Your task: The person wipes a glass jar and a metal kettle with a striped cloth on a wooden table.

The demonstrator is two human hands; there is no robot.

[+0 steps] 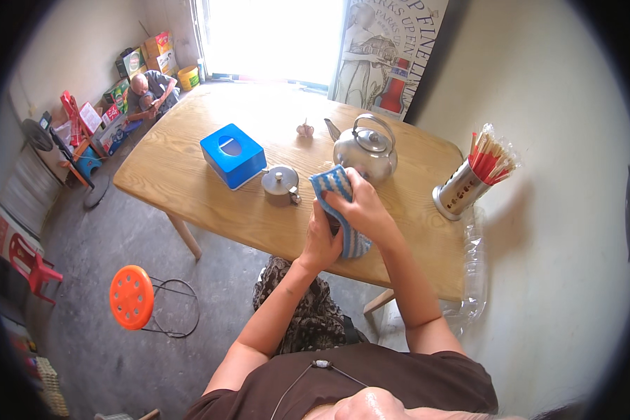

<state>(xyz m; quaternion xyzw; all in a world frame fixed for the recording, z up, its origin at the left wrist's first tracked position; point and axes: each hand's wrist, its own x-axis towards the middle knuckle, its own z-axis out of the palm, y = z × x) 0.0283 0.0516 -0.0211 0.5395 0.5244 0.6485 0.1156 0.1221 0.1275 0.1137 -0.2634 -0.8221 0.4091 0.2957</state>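
My right hand grips a blue-and-white striped knitted cloth above the near edge of the wooden table. Just left of it, my left hand holds a small dark object, mostly hidden by the fingers and the cloth, so its kind is unclear. The cloth lies against this object. Beyond my hands stands a steel kettle with its handle up. To their left are a small lidded metal pot and a blue tissue box.
A garlic bulb lies farther back. At the right, a perforated steel holder contains wrapped chopsticks. An orange stool is on the floor at left. Another person sits low beyond the table, near stacked cartons. A wall bounds the right side.
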